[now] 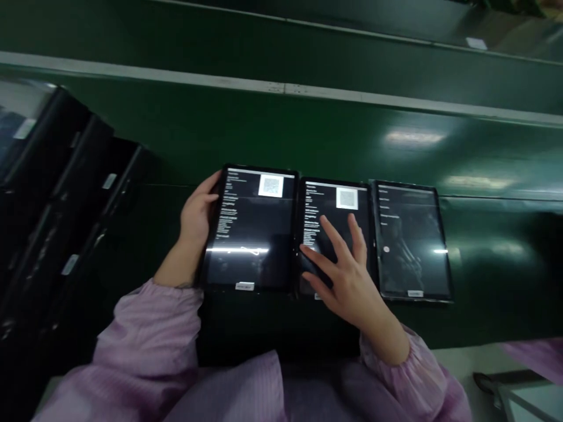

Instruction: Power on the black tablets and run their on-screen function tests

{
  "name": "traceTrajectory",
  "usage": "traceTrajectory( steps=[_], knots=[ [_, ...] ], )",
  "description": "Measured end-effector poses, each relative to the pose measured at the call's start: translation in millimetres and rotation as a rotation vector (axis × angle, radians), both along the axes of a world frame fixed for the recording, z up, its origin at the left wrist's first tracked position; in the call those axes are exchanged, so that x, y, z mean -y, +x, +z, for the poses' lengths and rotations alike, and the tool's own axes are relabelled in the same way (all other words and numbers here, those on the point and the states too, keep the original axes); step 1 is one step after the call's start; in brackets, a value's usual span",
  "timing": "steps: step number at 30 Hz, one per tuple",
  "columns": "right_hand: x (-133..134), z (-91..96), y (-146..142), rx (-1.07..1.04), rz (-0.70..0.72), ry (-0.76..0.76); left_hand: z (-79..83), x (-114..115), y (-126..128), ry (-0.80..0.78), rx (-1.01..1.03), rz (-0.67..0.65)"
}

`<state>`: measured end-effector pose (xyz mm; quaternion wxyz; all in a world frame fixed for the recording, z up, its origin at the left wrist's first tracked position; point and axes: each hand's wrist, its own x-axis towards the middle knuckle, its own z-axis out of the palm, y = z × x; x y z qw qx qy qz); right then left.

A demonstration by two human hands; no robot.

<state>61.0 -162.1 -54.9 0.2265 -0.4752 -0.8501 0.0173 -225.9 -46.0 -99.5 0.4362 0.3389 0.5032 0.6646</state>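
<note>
Three dark tablets lie side by side in a row, their screens lit. The left tablet (250,258) shows lines of white text and a QR code at its top right. My left hand (196,214) grips its left edge, with some fingertips hidden. A similar text-and-code page is on the middle tablet (325,202). Over it, my right hand (347,272) is spread with fingers apart, holding nothing; whether a fingertip touches the glass I cannot tell. The right tablet (413,246) displays a short list of text lines and a small pale dot.
Stacked black trays or cases (79,193) with white labels stand at the left. The green bench (211,123) has a pale strip (308,91) running across behind the tablets. A purple sleeve (539,356) and a metal-framed item (523,395) show at lower right.
</note>
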Motion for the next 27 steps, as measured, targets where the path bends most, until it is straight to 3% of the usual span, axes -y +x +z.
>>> traceTrajectory(
  steps=[4,11,15,19,23,27],
  knots=[
    [-12.9,4.6,6.0,-0.020,-0.044,0.030,-4.9,-2.3,-6.0,-0.012,0.008,-0.041],
    [-20.7,13.1,29.2,-0.105,-0.251,0.099,-7.9,-4.0,-18.6,-0.095,-0.081,-0.145],
    [-32.9,6.5,29.8,-0.087,-0.261,0.133,-0.5,-4.1,-15.5,-0.124,-0.106,-0.159],
    [-49.9,1.4,33.0,-0.021,-0.261,0.140,6.3,-3.2,-6.0,-0.124,0.032,-0.100],
    [-64.1,-4.8,35.3,0.012,-0.250,0.119,6.4,-10.2,-1.8,-0.052,0.043,-0.073],
    [-72.0,-9.1,35.9,-0.007,-0.250,0.081,5.5,-22.7,-4.3,-0.076,0.005,-0.055]
  ],
)
